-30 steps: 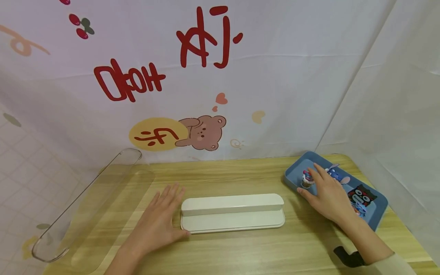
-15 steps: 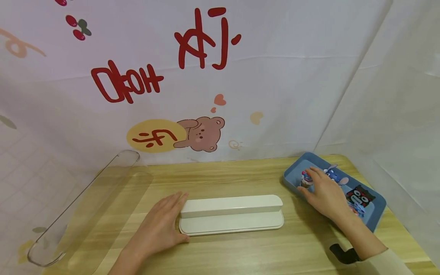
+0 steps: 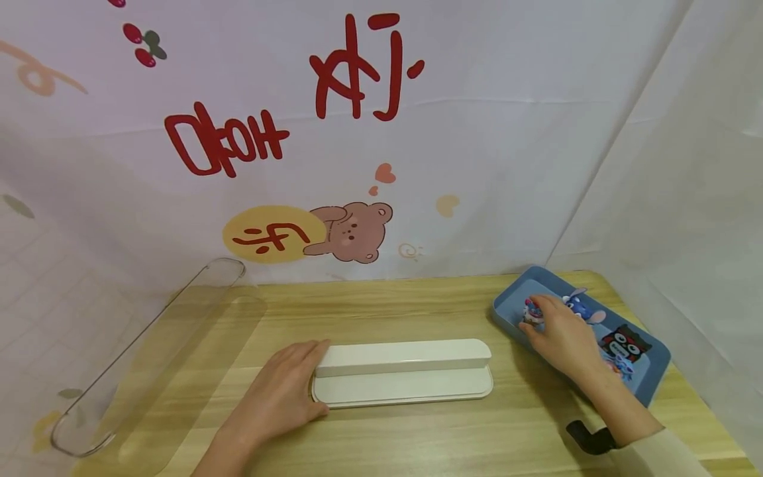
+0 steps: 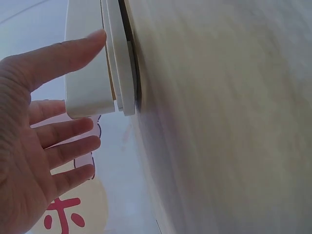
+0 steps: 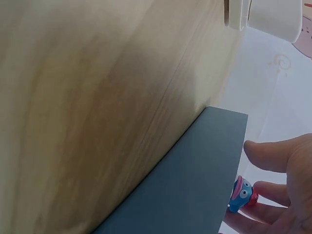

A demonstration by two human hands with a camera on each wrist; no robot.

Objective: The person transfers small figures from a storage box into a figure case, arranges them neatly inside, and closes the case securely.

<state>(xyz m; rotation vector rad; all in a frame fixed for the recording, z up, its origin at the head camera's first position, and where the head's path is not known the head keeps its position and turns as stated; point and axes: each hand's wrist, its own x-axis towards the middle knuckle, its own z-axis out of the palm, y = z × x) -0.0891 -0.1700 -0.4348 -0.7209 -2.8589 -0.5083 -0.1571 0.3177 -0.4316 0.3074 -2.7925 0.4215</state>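
My left hand (image 3: 275, 391) is at the left end of a long white stand (image 3: 405, 384) with a raised back ledge. In the left wrist view its thumb (image 4: 73, 56) lies over the stand's near side, the other fingers loosely straight. My right hand (image 3: 563, 334) reaches over the blue tray (image 3: 507, 306), fingers around a small colourful toy figure (image 3: 532, 313). The right wrist view shows the blue-and-red figure (image 5: 242, 194) right at the fingertips, while the thumb (image 5: 270, 155) stands apart from it beyond the tray's wall.
Also in the tray are a blue large-eared figure (image 3: 578, 306), a dark owl-like figure (image 3: 626, 341) and another blue figure (image 3: 621, 366). A clear plastic cover (image 3: 173, 358) stands at the table's left. Printed cloth (image 3: 477, 146) hangs behind the wooden table (image 3: 381, 305).
My left hand has drawn in against the stand's left end, its fingers closer together. My right hand has lowered slightly around the small toy figure, thumb and fingers nearer each other.
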